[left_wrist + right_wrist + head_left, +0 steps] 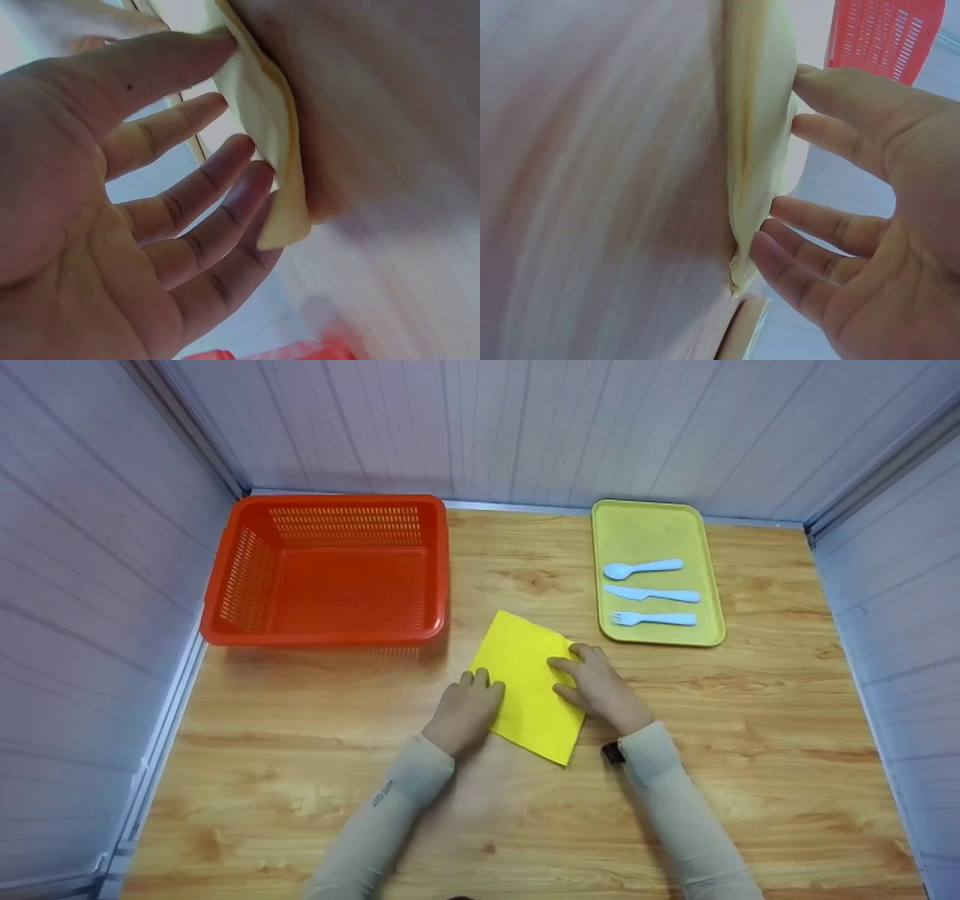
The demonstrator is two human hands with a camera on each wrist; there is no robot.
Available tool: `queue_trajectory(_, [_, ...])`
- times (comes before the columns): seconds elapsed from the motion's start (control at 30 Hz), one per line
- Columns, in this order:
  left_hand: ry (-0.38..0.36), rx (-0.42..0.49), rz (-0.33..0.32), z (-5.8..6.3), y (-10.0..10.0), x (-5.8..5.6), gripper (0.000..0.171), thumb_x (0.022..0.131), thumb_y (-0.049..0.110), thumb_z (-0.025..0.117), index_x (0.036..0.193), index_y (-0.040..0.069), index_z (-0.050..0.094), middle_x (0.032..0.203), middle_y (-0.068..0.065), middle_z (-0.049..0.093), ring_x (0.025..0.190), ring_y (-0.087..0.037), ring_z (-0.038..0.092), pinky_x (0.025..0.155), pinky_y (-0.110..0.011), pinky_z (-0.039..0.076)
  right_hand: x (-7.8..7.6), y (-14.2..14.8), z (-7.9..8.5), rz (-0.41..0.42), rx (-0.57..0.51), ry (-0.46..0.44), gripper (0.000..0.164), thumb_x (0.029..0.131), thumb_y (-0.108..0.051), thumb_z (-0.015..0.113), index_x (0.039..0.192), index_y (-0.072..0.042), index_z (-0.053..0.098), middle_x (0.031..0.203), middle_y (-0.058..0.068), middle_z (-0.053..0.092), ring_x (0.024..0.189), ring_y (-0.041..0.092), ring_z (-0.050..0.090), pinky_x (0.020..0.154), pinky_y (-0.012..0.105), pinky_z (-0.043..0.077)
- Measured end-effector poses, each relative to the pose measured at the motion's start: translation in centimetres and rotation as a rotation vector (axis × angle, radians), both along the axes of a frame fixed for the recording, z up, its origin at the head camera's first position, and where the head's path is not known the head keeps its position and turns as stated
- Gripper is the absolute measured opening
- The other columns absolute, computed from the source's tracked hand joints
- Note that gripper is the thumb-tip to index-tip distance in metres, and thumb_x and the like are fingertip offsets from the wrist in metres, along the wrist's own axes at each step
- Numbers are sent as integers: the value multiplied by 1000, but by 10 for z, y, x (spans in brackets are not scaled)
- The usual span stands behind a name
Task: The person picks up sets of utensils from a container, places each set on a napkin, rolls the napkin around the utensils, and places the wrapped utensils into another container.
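A yellow folded cloth point(529, 697) lies at a slant on the wooden table, its layered edge showing in the left wrist view. My left hand point(466, 709) rests at its left edge, fingertips on the fabric. On the opposite side, my right hand point(604, 690) touches the right edge with spread fingers. Seen from the right wrist, those fingertips press lightly against the top of the cloth point(769, 112), and none of them curl round it. The left thumb and fingers likewise lie along the top of the cloth point(259, 112) without gripping it.
A red plastic basket point(322, 640) stands at the back left, against the wall. At the back right is a yellow-green tray point(649, 526) bearing a light blue spoon point(651, 567), knife point(656, 594) and fork point(660, 619). Pale panel walls point(517, 435) enclose the table on three sides.
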State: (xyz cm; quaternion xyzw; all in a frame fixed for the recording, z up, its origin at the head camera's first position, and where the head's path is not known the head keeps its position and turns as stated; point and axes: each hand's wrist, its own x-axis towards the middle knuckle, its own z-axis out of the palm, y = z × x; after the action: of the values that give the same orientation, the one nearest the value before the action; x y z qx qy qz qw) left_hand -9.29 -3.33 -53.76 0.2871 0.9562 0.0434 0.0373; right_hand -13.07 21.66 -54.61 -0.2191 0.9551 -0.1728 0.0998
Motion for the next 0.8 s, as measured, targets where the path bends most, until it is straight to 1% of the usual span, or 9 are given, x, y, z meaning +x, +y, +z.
queue_trajectory(0.1, [-9,7,25,0,-2,-7,14,91,-3,59,102,3,65,95,-17,55,83,-33,56,60,-39,52,-1,0,0,-19,10,-12,45,96,-24,69,138,-8,61,139,30,43,126,44,40,102,52,40])
queue_trajectory(0.23, [-59,-6,40,-1,-4,-16,14,94,-1,59,107,3,64,101,-17,56,86,-33,55,64,-39,53,-1,-1,1,-48,18,-32,45,97,-26,67,138,-8,60,139,30,43,126,44,39,103,52,39])
queue_trajectory(0.33, [-93,10,47,-1,-5,-23,16,94,-2,60,109,3,63,105,-18,55,90,-33,55,68,-40,54,-1,-2,1,-55,27,-15,44,98,-26,67,137,-7,61,136,31,44,124,45,41,102,52,40])
queue_trajectory(0.47, [-127,46,43,-2,-6,-34,19,93,-4,60,111,2,62,115,-19,55,99,-35,56,80,-43,54,-3,-3,1,-67,30,12,44,97,-25,68,135,-4,61,133,32,46,121,45,42,101,52,41])
queue_trajectory(0.6, [-172,69,39,-1,-8,-44,25,96,-3,57,120,2,61,129,-21,53,114,-36,53,95,-44,50,-4,-4,1,-95,26,1,45,97,-26,68,136,-4,61,134,32,45,122,44,41,100,52,42])
queue_trajectory(0.67, [-185,86,40,-2,-9,-48,27,98,-2,55,124,2,61,134,-22,52,120,-36,52,99,-45,48,-4,-4,1,-106,28,0,46,97,-27,67,137,-4,60,134,32,44,122,43,41,99,51,42])
queue_trajectory(0.8, [-212,123,43,-2,-11,-54,30,100,0,50,128,3,60,138,-21,50,127,-35,49,105,-45,44,-3,-3,2,-126,44,13,48,98,-29,67,138,-4,59,133,32,45,120,43,41,98,50,44])
